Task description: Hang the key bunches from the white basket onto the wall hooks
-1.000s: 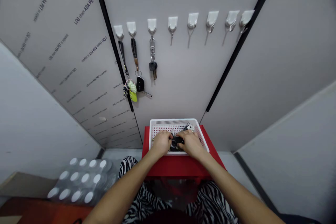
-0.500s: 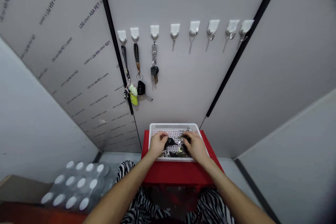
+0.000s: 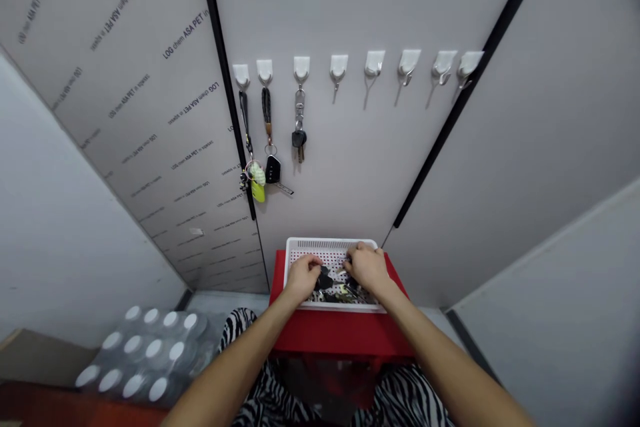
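Note:
Both my hands are inside a white basket (image 3: pixel 332 241) of keys. With thumb and fingers pinched, my left hand (image 3: pixel 303 277) is at the left side, touching a black key (image 3: pixel 324 278). My right hand (image 3: pixel 368 268) is curled over the right side, fingers pointing down near small metal pieces; what they hold is hidden. More keys and key rings (image 3: pixel 345 293) lie along the basket's near side. On the wall hang a strap with a green charm (image 3: pixel 257 180), a car key on a braided strap (image 3: pixel 273 170) and a bunch of keys on a metal clip (image 3: pixel 299 137).
A row of white hooks (image 3: pixel 339 65) runs across the wall; those on the right carry nothing. The basket stands on a red stool (image 3: pixel 345 333). Capped bottles in wrap (image 3: pixel 155 350) stand at lower left, beside a cardboard box (image 3: pixel 45 357).
My right hand has shifted toward the back of the basket, and the keys under it have moved a little. My left hand stays near the black key. The view has tilted slightly.

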The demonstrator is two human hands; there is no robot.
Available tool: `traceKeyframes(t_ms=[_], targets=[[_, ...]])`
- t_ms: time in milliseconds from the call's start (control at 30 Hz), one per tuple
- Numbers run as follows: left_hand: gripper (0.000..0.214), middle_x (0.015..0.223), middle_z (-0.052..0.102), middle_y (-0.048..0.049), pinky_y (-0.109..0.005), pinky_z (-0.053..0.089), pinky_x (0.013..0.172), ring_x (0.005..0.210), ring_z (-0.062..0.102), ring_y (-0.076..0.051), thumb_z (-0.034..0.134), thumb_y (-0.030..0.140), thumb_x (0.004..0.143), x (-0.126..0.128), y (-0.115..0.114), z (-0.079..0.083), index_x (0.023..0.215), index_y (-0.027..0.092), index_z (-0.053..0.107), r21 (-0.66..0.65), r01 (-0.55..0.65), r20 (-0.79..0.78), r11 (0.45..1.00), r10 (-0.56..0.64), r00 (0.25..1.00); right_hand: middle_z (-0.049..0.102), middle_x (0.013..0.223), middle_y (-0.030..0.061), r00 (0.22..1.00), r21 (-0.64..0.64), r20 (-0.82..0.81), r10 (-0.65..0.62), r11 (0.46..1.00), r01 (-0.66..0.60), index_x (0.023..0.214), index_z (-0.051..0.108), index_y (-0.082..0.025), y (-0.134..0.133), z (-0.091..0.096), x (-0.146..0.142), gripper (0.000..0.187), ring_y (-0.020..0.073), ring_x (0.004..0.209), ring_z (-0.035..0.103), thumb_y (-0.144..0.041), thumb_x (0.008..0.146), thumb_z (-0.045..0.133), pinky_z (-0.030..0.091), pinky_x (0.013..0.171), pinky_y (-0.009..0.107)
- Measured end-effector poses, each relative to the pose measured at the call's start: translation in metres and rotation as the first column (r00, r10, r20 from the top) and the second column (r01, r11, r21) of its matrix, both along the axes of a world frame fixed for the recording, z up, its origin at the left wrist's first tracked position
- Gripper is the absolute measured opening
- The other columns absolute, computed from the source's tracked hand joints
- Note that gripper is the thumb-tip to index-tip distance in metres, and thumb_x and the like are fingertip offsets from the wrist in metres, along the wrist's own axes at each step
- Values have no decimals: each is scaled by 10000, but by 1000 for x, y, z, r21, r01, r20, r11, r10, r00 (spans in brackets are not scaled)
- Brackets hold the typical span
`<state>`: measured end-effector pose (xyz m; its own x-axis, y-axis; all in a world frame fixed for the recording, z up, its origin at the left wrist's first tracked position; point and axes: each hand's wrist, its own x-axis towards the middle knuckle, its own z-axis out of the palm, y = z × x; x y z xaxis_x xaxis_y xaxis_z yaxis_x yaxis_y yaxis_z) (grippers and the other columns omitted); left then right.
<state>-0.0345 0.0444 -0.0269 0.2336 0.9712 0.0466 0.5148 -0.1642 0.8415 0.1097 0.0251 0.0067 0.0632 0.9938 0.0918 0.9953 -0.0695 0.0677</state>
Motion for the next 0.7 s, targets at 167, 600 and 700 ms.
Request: traceKeyframes(t_ms=[167, 600, 700], targets=[[180, 673, 562, 2, -189, 368, 597, 629, 488, -91, 397, 147, 605, 0, -1, 1, 706, 154, 546, 2, 20, -27, 1000, -20, 999, 550, 847, 90, 998, -54, 15, 58, 997, -58, 766, 567, -177, 3, 5, -5, 209, 220, 826, 450, -226, 590, 466, 290, 657, 319], [186, 692, 571, -2, -196, 371, 612, 645, 494, -98, 400, 142, 609, -1, -3, 4, 717, 160, 550, 2, 33, -41, 999, -32, 999, 593, 707, 59, 977, 122, -134, 166, 981, -150, 739, 542, -167, 4, 5, 2, 188, 178, 698, 510, -245, 616, 423, 310, 673, 286], [184, 696, 571, -4, -200, 374, 618, 648, 495, -98, 401, 138, 608, -1, -4, 5, 712, 158, 552, -4, 39, -33, 999, -39, 999, 595, 683, 39, 933, 223, -334, 133, 973, -59, 736, 545, -169, 3, 8, 6, 201, 148, 653, 520, -255, 645, 388, 337, 639, 241]])
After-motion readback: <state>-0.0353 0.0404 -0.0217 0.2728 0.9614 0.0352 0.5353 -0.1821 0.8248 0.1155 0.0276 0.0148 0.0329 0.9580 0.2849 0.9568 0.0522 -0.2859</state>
